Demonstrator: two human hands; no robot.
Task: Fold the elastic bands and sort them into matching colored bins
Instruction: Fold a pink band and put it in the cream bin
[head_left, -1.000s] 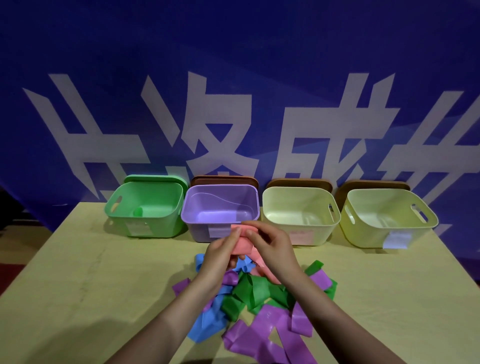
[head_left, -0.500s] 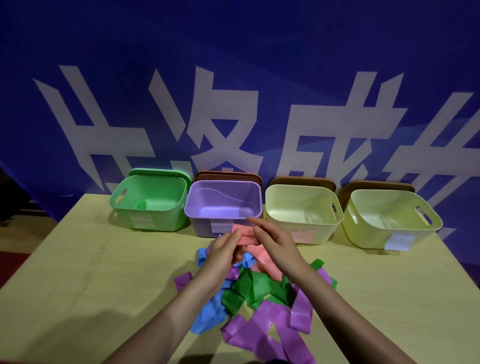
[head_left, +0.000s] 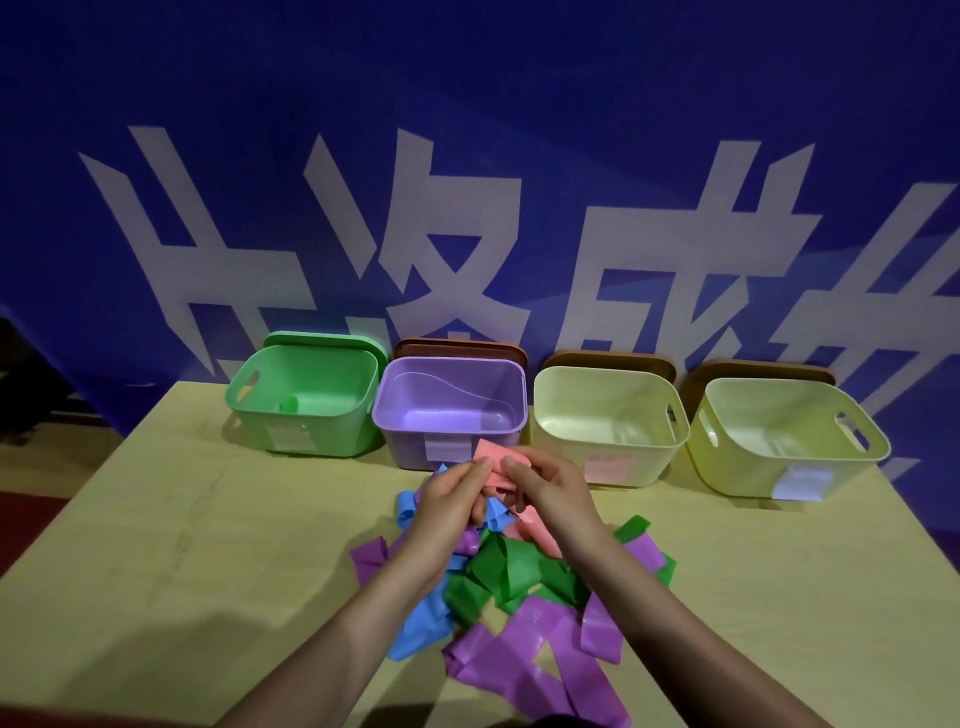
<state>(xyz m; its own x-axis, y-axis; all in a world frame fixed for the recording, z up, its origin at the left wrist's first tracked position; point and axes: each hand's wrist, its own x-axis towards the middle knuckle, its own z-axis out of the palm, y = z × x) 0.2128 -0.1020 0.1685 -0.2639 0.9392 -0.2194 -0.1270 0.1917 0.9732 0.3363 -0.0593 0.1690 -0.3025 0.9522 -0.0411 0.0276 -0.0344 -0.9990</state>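
Note:
My left hand and my right hand both pinch a pink elastic band, held partly folded above the pile; its loose end hangs down under my right wrist. Below the hands lies a heap of bands: green, purple and blue. Along the table's far edge stand a green bin, a purple bin, a cream bin and a yellowish bin. A small green piece lies in the green bin.
The wooden table reaches out to the left and right of the pile. A blue banner with white characters hangs behind the bins. Lids lean behind each bin, such as the brown lid.
The pink band has been gathered shorter between my two hands, which stay in front of the purple bin. The camera has tilted a little.

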